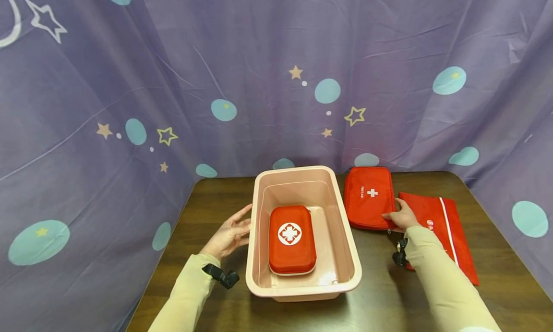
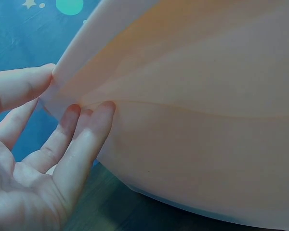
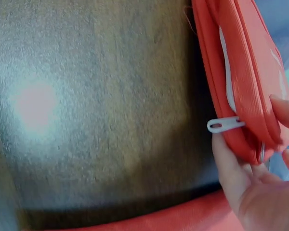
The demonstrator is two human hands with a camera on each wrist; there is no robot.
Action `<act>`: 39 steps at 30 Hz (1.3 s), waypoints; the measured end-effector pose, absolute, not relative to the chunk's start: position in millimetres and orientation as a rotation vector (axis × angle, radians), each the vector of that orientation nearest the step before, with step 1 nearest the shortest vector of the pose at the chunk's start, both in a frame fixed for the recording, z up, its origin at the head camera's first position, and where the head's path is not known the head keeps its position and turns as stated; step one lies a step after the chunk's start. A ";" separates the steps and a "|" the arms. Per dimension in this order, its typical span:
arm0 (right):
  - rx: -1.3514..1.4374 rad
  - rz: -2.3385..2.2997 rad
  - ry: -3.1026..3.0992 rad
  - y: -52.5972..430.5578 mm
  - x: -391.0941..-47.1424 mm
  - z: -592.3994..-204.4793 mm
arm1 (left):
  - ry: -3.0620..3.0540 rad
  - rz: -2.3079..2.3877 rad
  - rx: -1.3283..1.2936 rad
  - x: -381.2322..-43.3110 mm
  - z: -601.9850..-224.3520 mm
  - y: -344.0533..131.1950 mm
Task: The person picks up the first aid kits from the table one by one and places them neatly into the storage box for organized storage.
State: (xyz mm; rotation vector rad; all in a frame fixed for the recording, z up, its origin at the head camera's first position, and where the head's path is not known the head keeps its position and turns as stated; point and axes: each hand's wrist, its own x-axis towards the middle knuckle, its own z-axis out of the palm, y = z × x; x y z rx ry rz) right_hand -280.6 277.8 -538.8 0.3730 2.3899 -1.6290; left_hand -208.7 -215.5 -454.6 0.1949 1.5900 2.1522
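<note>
A pink plastic bin (image 1: 330,245) stands in the middle, with a red hard first-aid case (image 1: 291,260) lying inside along its left side. At the bin's left wall is my left hand (image 1: 226,237); in the left wrist view its thumb touches the rim and the mostly straight fingers rest on the outer wall. To the right, my right hand (image 1: 403,216) grips the near right corner of a red first-aid pouch (image 1: 367,209). The right wrist view has the thumb on its top face, fingers beneath, and a white zipper pull (image 3: 225,125) hanging beside them.
A flat red bag (image 1: 425,205) with a white stripe lies at the right, partly beneath the right forearm. All of it sits on a dark wooden table (image 1: 216,197), backed by a purple curtain (image 1: 268,44) with stars and blue spots.
</note>
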 end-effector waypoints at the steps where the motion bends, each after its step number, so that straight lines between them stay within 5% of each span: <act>1: 0.385 -1.692 2.316 279.5 -280.2 -539.5 | 1.588 2.154 0.195 -208.6 -454.4 -215.3; 22: 0.264 -2.118 1.679 288.7 -262.6 -539.0 | 1.621 2.156 0.211 -206.0 -455.8 -215.6; 39: 0.137 -2.094 1.733 290.9 -257.3 -546.0 | 1.615 2.153 0.193 -205.7 -454.4 -214.6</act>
